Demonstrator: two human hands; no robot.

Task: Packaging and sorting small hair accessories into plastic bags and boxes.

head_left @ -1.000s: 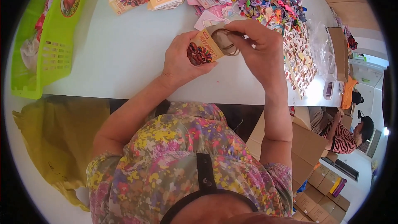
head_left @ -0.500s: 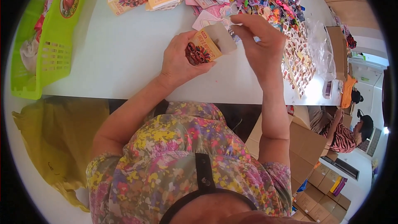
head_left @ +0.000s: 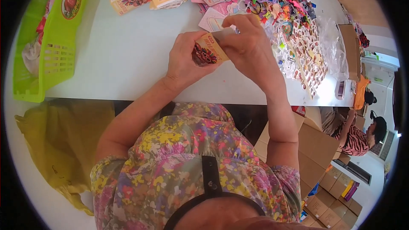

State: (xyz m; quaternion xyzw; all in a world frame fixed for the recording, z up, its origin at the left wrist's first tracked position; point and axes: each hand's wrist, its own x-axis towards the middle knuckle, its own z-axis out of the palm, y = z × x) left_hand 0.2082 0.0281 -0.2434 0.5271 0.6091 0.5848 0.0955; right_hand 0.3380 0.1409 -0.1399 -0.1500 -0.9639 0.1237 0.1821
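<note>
My left hand (head_left: pixel 182 58) is wrapped round a small yellow-orange carton box (head_left: pixel 206 52) with red cartoon pictures, held above the white table. The box tilts to the right, with its unfolded end toward my other hand. At that end my right hand (head_left: pixel 250 51) has bent fingers, with the thumb and fingertips against the opening. Whatever lies between those fingertips is hidden by the hand. Beyond the hands lie printed cards (head_left: pixel 211 19) in pink and purple, and a heap of small colourful trinkets (head_left: pixel 272 2).
Stacked yellow boxes (head_left: pixel 136 2) stand at the far left of the white table (head_left: pixel 123 55). A green plastic basket (head_left: pixel 57 59) is at the left edge. Small printed pieces (head_left: pixel 306 55) and a clear plastic bag (head_left: pixel 332 49) lie right. Another person (head_left: pixel 355 138) sits beyond cardboard boxes (head_left: pixel 317 153).
My right hand has moved left and down from just above the box to its open end, and now covers the flap. My left hand keeps its grip on the box.
</note>
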